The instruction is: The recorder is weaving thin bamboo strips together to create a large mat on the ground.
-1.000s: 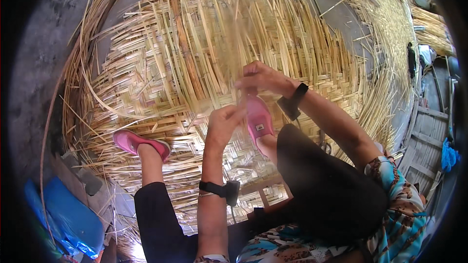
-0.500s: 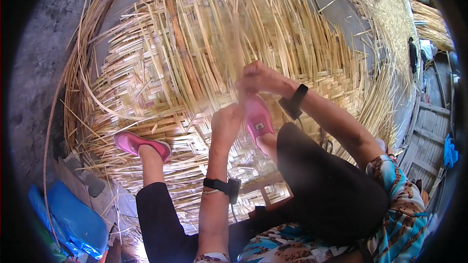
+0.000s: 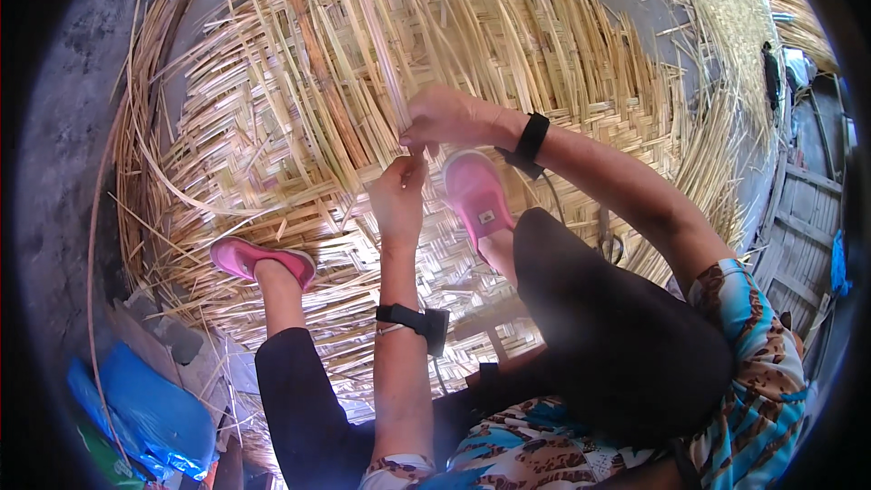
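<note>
A woven mat of pale split-reed strips (image 3: 272, 118) spreads beneath me, with long loose strip ends fanning out at its far side. Over its middle, my right hand (image 3: 446, 116) is closed on a reed strip (image 3: 386, 54) that runs away toward the far edge. Just below it, my left hand (image 3: 396, 195) pinches at the near end of the strip, thumb and fingertips together; the exact grip is partly hidden. The hands nearly touch. My pink shoes, the left one (image 3: 259, 261) and the right one (image 3: 476, 192), rest on the mat.
A metal tool with a ring-like handle (image 3: 611, 243) lies beside my right knee. Blue plastic sheeting (image 3: 150, 399) is at the lower left. Loose reed strips (image 3: 136, 191) heap along the left edge; a slatted wooden frame (image 3: 803, 227) stands at the right.
Both hands have moved left and slightly away from me, carrying the strip leftward. My feet stay in place on the mat.
</note>
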The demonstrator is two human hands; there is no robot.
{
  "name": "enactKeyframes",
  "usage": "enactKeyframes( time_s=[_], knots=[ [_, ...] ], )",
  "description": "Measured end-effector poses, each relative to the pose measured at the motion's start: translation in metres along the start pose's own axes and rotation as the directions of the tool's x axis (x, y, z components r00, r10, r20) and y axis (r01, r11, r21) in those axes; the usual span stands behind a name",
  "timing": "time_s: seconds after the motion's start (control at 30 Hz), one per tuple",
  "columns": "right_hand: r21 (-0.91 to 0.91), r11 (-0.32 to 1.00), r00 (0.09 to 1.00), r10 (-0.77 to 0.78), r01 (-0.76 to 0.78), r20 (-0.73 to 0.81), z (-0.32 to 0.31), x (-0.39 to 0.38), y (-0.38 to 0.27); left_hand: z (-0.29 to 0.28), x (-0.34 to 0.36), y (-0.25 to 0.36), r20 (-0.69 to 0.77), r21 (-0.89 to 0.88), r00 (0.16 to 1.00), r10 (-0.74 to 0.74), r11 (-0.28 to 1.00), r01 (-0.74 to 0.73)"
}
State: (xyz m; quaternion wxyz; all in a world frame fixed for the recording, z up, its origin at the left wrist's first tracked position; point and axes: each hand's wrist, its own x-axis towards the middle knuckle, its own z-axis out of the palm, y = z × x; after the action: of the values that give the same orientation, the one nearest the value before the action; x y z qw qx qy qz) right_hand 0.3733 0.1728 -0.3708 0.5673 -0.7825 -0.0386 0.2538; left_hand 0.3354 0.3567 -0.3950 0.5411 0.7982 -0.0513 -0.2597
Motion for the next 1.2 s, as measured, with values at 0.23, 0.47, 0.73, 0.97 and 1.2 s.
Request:
enactKeyframes(
  time_s=[0.23, 0.47, 0.73, 0.97, 1.2],
  knots=[
    [-0.201, 0.976, 0.976, -0.123, 0.086, -0.181, -0.002, 0.002, 0.014, 0.009, 0.014, -0.02, -0.062, 0.066, 0.982, 0.179, 0.982, -0.175],
    [-0.399, 0.909, 0.95, -0.22, 0.117, -0.223, -0.001, 0.008, 0.039, 0.009, 0.009, -0.041, -0.076, 0.246, 0.991, 0.112, 0.965, -0.091],
    [-0.368, 0.918, 0.935, -0.251, 0.147, -0.252, 0.003, -0.001, 0.047, 0.016, -0.007, -0.048, 0.053, 0.621, 0.988, 0.143, 0.77, -0.144],
    [-0.437, 0.875, 0.937, -0.307, 0.21, -0.164, 0.021, 0.009, 0.057, 0.024, 0.001, -0.053, -0.014, 0.585, 0.996, 0.088, 0.808, -0.063],
    [-0.335, 0.931, 0.955, -0.218, 0.142, -0.202, 0.026, 0.027, 0.092, 0.031, -0.001, -0.057, -0.195, 0.389, 0.965, 0.177, 0.917, -0.09]
  ],
)
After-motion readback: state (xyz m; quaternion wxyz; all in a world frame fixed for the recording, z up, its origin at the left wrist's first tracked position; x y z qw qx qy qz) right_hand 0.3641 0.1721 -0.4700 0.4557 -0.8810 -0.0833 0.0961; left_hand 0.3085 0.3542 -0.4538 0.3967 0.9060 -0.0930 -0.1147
